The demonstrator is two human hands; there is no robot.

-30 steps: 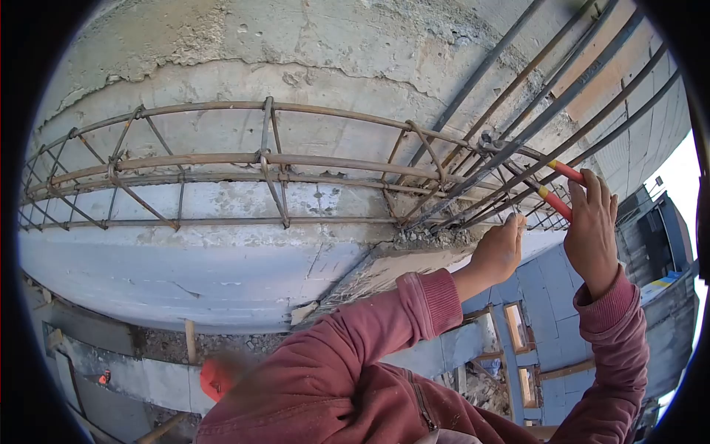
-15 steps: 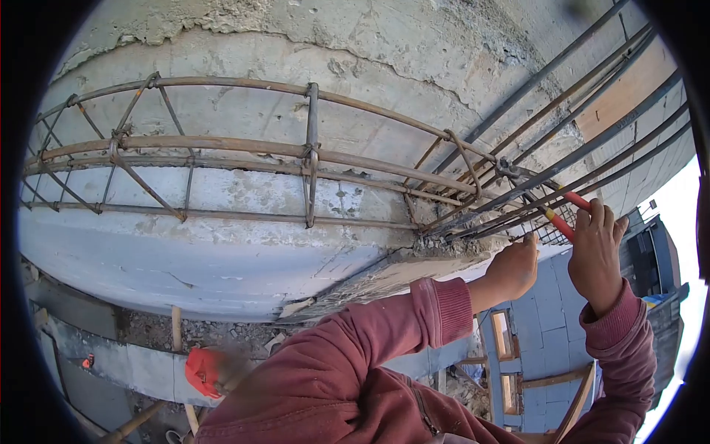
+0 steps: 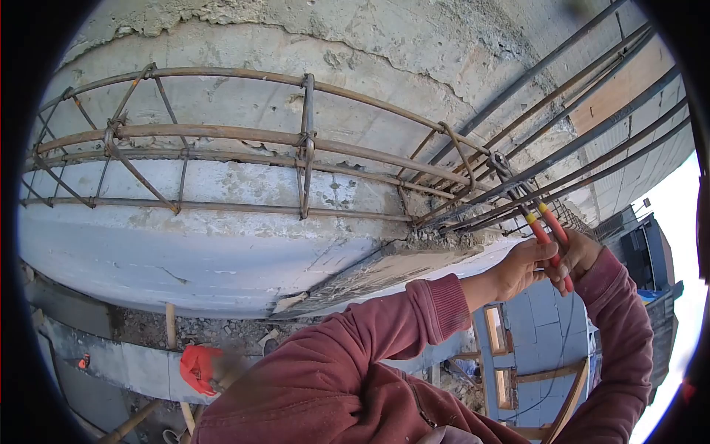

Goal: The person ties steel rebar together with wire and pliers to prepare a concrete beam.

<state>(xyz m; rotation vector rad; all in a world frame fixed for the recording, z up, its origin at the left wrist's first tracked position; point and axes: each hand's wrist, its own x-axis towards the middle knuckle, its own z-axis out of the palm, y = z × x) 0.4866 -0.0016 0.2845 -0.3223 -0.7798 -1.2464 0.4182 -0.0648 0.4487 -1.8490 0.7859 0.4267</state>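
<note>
A pair of pincers [image 3: 543,235] with red and yellow handles reaches in among the steel bars; its dark head touches the end of the rebar cage [image 3: 370,157]. My right hand [image 3: 577,257] is wrapped round the handles. Beside it, my left hand [image 3: 518,270] has its fingers closed at the lower handle, against my right hand. Long dark bars [image 3: 577,144] run diagonally past the pincers' head. A thin wire hangs below my hands.
Behind the cage rises a rough concrete wall [image 3: 222,44]. Pale blue panels [image 3: 543,333] and wooden frames lie below right. Lower left, a person in a red head covering [image 3: 198,368] is near rubble [image 3: 214,333].
The pincers' handles have come together and swung downward. My right hand has moved down and left, and my left hand has closed in beside it. The view has shifted slightly.
</note>
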